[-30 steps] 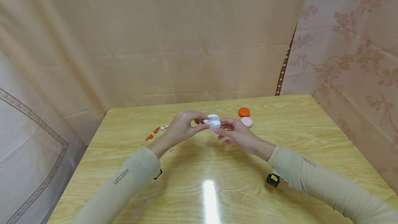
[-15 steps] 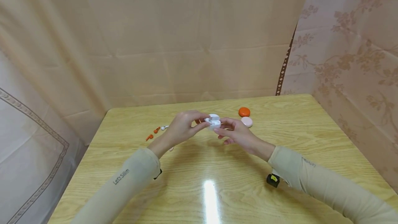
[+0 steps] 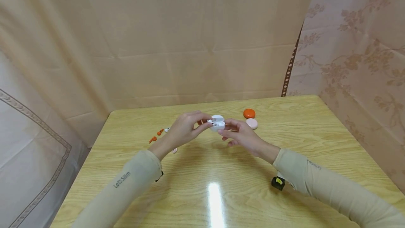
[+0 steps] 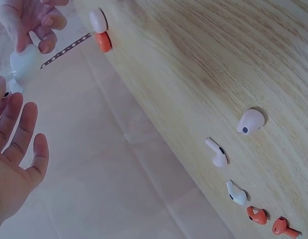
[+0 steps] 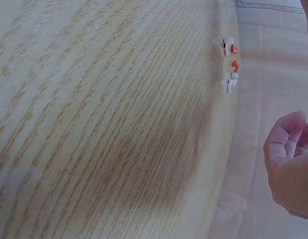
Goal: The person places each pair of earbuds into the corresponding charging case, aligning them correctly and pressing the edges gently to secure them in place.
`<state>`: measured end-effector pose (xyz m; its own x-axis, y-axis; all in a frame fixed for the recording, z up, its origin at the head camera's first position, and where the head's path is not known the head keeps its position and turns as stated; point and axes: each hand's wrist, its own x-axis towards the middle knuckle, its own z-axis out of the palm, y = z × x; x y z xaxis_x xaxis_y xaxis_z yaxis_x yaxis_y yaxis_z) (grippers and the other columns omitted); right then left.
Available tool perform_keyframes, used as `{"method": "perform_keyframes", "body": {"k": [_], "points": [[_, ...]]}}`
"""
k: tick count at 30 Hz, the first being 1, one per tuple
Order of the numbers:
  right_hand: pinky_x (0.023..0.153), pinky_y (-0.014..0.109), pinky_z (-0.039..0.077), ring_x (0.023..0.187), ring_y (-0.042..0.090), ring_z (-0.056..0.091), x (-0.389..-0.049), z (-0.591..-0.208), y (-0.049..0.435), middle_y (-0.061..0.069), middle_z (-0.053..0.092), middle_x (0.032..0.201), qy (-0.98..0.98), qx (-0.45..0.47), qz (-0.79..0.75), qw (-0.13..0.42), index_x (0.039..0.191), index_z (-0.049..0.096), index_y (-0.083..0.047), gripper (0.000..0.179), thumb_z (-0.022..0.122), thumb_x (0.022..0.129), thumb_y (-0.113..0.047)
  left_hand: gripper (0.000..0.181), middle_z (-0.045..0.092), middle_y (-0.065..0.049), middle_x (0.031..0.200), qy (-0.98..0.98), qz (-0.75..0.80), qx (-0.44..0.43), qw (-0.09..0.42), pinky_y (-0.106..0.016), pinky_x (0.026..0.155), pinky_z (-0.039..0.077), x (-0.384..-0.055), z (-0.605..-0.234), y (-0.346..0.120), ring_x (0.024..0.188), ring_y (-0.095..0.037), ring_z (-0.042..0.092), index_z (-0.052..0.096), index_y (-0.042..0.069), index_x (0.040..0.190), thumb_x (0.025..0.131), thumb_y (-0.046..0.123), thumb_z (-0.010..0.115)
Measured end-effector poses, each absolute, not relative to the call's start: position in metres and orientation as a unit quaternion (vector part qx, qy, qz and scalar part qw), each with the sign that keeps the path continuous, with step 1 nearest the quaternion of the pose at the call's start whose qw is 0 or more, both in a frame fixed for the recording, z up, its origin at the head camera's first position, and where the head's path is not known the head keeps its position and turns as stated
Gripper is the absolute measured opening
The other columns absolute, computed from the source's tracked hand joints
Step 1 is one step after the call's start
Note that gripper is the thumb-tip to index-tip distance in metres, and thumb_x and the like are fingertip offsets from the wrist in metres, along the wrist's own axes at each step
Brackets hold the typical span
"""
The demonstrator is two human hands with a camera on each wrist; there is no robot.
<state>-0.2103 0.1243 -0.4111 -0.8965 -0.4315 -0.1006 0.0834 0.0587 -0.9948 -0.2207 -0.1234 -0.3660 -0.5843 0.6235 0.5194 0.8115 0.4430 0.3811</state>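
Note:
Above the table, my right hand (image 3: pixel 242 137) holds a white earbud case (image 3: pixel 218 126) with its lid raised. Just left of the case, my left hand (image 3: pixel 190 126) pinches a small white earbud (image 3: pixel 210 121) between thumb and fingers. The left wrist view shows the back of the case (image 4: pixel 25 63) between both hands, with only a bit of the earbud visible by the left fingers (image 4: pixel 17 130). In the right wrist view, the right hand (image 5: pixel 293 159) is curled at the edge and the case is mostly cut off.
A round orange case (image 3: pixel 249 113) and a pink case (image 3: pixel 251 124) rest at the back right of the table. Loose earbuds lie at the left: pink ones (image 4: pixel 251 122), a white one (image 4: pixel 237 193) and orange ones (image 4: pixel 257 215). A curtain (image 3: pixel 202 45) hangs behind the table.
The white earbud in my left fingers has turned, from lying across the open case to standing at its left side. More of the case's inside shows. Both hands have barely moved.

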Motion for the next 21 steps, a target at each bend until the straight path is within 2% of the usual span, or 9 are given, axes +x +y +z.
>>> {"method": "perform_keyframes", "body": {"k": [6, 13, 21], "points": [[0.08, 0.042, 0.058, 0.1, 0.032, 0.063, -0.2105, -0.4112, 0.1247, 0.011, 0.063, 0.119, 0.705, -0.125, -0.673, 0.187, 0.138, 0.055, -0.003, 0.051, 0.072, 0.097, -0.027, 0.016, 0.071, 0.003, 0.094, -0.834, -0.294, -0.437, 0.164, -0.022, 0.067, 0.051, -0.2216, -0.3679, -0.124, 0.08, -0.007, 0.064, 0.074, 0.008, 0.109, 0.097, 0.018, 0.072], [0.08, 0.042, 0.058, 0.106, 0.042, 0.061, -0.209, -0.4104, 0.1249, 0.01, 0.064, 0.117, 0.702, -0.123, -0.675, 0.189, 0.135, 0.056, -0.003, 0.048, 0.073, 0.096, -0.025, 0.017, 0.072, 0.001, 0.096, -0.831, -0.286, -0.446, 0.166, -0.022, 0.066, 0.051, -0.2205, -0.3673, -0.1226, 0.078, -0.008, 0.063, 0.073, 0.007, 0.11, 0.097, 0.017, 0.072], [0.08, 0.044, 0.058, 0.105, 0.043, 0.061, -0.2094, -0.4112, 0.1255, 0.009, 0.065, 0.116, 0.708, -0.128, -0.669, 0.184, 0.134, 0.057, -0.003, 0.046, 0.073, 0.097, -0.025, 0.02, 0.073, -0.001, 0.102, -0.835, -0.281, -0.446, 0.161, -0.023, 0.062, 0.049, -0.2205, -0.3671, -0.1206, 0.075, -0.008, 0.059, 0.073, 0.006, 0.116, 0.1, 0.016, 0.067]]}}
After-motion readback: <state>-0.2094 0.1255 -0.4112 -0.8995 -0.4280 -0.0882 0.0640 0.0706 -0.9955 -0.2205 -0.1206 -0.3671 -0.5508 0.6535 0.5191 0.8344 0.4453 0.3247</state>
